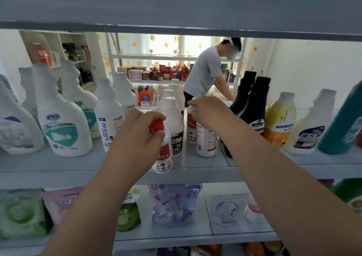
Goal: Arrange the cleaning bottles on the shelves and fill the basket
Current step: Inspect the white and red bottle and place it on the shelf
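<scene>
My left hand [140,132] grips the red cap of a small white bottle [163,157] that stands at the front edge of the middle shelf [195,162]. My right hand [209,111] holds the top of a second white bottle with a red label [205,140], a little further back and to the right. Behind them stand white bottles with black labels [174,122]. White spray-type bottles [62,118] fill the shelf's left side. Two tall black bottles [252,107], a yellow bottle [279,120] and another white one [310,128] stand to the right.
The upper shelf board [176,9] hangs low over the bottles. On the lower shelf [195,236] lie refill pouches [174,204]. Through the shelf I see a person in a grey shirt [207,71] working at another rack of boxes [156,73].
</scene>
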A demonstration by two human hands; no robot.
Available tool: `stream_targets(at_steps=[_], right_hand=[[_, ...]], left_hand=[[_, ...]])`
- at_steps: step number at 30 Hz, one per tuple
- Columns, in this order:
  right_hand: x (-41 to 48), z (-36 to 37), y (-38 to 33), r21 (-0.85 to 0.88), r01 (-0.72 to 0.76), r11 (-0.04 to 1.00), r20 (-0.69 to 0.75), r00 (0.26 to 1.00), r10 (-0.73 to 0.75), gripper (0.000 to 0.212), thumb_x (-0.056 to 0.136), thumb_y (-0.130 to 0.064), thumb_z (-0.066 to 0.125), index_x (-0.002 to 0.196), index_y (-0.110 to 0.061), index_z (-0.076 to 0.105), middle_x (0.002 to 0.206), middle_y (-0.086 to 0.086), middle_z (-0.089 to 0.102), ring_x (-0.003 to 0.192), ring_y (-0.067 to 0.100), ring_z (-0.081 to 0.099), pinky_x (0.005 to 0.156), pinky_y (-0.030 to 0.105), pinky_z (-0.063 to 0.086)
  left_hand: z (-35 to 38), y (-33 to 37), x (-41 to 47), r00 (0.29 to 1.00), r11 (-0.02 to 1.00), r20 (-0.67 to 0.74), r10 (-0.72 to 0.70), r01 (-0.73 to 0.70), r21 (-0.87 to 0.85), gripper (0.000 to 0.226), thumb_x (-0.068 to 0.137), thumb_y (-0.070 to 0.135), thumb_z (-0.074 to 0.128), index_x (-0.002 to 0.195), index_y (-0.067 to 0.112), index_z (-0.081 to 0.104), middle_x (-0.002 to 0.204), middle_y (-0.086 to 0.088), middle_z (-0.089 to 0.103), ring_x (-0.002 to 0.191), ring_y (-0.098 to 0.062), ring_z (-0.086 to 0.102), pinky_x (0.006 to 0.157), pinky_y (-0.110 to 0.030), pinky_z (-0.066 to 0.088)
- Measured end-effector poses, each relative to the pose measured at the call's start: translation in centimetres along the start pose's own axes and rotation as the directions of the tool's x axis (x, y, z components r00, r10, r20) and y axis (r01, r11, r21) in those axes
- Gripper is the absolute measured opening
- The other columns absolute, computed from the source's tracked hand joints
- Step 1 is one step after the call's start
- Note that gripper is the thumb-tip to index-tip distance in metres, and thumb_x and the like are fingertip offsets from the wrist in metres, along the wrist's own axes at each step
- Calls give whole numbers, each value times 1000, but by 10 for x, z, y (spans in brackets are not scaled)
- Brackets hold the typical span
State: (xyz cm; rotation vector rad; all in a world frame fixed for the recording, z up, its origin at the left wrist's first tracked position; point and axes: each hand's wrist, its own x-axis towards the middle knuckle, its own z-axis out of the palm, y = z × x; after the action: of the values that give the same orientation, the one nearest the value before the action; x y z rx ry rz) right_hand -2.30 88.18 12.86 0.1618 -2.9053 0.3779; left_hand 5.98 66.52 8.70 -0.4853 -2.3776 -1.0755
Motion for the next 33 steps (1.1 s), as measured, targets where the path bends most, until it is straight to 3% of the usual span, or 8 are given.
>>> stream_targets(at_steps=[7,11,14,18,24,28,31,33], right_hand=[[20,11,9,117,-96,988,-146,983,113,40,100,-20,52,139,-20,59,141,12,53,120,29,57,84,25,37],[3,41,14,400,-135,907,-197,953,229,78,85,-27,72,147,-35,25,147,11,32,108,21,44,82,34,40],[-19,76,16,558,-78,826,-288,915,282,102,85,-21,75,153,-47,3,143,8,39,111,20,51,85,35,43],[-40,114,19,498,-149,855,-244,921,303,101,96,-28,67,162,-30,-10,149,10,48,130,28,55,100,41,48],[-63,116,12,238,-294,925,-234,907,349,83,100,-29,53,163,-10,4,142,17,54,123,37,57,94,47,51],[-110,123,7,127,-65,990,-296,950,100,60,102,-29,53,156,-11,34,134,13,58,120,31,57,97,45,51],[-148,131,-2,402,184,897,-255,963,-83,49,106,-27,51,153,-27,43,148,-1,52,133,9,49,111,38,45],[-173,132,-13,707,197,680,-218,974,-56,45,106,-32,49,149,-44,46,148,-14,54,135,2,50,109,30,48]], left_hand=[[19,-3,7,999,999,35,22,-21,-38,33,102,21,50,126,43,55,120,11,40,106,-9,46,78,-16,37],[36,-9,2,998,997,5,66,-66,-39,33,106,24,39,130,44,48,122,4,34,109,-15,45,80,-15,38],[43,-18,-2,997,994,-28,74,-76,-74,39,104,33,40,140,48,38,128,7,29,108,-3,37,92,-23,38],[56,-28,-14,995,992,-56,81,-86,-90,86,89,24,72,153,41,19,139,14,23,116,3,31,94,-8,31],[71,-45,-38,976,923,-31,-214,191,-335,84,77,21,87,135,38,28,127,15,41,100,13,57,86,-20,53],[65,-48,-47,963,885,19,-270,255,-390,59,76,21,89,111,35,43,101,21,63,87,16,64,66,-8,54],[57,-45,-67,957,772,139,-255,288,-566,50,81,14,84,108,36,48,101,18,74,93,4,71,69,-10,55],[54,-39,-87,923,566,263,-282,381,-731,37,81,15,71,110,31,55,106,12,76,96,-12,74,71,-26,60]])
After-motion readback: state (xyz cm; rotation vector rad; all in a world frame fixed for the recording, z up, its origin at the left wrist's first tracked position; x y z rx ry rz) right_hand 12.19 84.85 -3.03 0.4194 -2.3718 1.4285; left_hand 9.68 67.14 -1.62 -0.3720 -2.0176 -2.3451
